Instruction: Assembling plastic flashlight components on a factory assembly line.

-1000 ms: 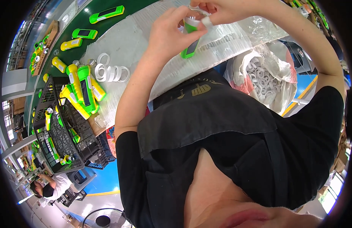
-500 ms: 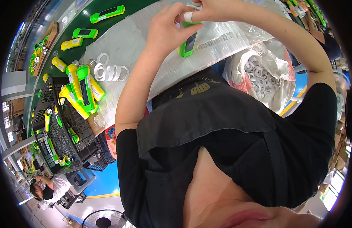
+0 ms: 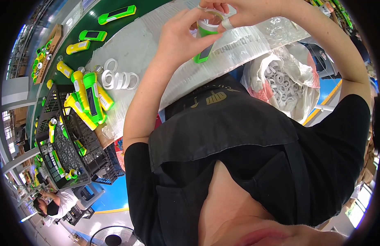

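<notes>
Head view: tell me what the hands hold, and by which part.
A green flashlight, held in both hands around its wide, white-rimmed end.

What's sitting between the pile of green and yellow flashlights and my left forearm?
Loose white rings lie there, as the head view shows.

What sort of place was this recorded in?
Probably a factory assembly line: similar green-and-yellow torch-like devices lie in a pile, a black crate holds more, and an open sack is full of loose white rings.
</notes>
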Motion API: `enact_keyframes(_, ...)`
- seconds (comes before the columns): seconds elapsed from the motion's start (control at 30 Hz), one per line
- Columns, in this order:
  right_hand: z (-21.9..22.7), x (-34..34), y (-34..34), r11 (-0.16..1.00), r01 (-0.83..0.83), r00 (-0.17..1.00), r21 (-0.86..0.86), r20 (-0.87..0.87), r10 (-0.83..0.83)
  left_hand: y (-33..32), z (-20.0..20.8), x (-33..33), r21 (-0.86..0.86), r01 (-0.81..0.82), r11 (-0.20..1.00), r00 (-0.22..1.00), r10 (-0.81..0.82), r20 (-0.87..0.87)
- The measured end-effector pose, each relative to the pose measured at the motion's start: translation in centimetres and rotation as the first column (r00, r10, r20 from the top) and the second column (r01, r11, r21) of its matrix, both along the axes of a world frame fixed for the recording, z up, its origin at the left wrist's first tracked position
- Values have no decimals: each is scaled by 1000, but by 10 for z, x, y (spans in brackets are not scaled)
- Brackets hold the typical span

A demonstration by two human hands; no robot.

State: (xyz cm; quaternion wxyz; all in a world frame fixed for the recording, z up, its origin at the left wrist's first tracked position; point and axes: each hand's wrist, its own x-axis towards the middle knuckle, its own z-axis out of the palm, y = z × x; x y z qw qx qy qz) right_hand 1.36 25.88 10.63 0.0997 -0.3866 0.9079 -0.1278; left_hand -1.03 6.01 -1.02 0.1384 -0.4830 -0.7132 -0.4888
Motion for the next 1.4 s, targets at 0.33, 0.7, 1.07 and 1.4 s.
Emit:
enact_keyframes(0.33,-2,12,-14,967,255,967,-8,35,-254,1,2,4,-25,-41,999,999,41,-5)
enact_keyframes(0.7,-13,12,-7,963,260,964,71,-82,-255,6,-2,-2,58,11,998,1000,-10,-18)
enact_keyframes(1.07,-80,4,-11,735,537,825,-414,73,-561,-10,-7,-9,-6,-68,998,997,69,43)
enact_keyframes(1.4,-171,62,-102,136,727,686,-673,721,-99,-16,5,10,448,125,885,650,-415,637)
